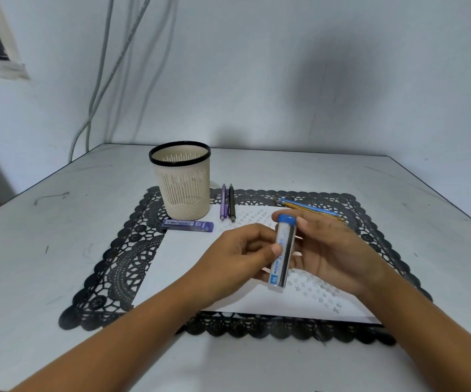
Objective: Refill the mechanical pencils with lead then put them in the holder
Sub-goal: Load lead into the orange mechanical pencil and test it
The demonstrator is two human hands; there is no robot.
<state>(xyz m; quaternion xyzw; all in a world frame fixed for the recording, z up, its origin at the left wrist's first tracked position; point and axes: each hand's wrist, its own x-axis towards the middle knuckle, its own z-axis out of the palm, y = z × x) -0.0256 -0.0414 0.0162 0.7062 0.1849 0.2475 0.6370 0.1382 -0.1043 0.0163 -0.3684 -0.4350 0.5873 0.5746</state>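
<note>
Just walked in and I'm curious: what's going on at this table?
A person is holding a clear lead tube with a blue cap in both hands: the left hand grips its body, and the right hand has fingers at the cap, which is on. Four pencils lie on the mat: a purple pencil and a black pencil beside the empty holder, and a blue pencil and a yellow pencil farther right. A purple lead case lies in front of the holder.

Tube label print too small
</note>
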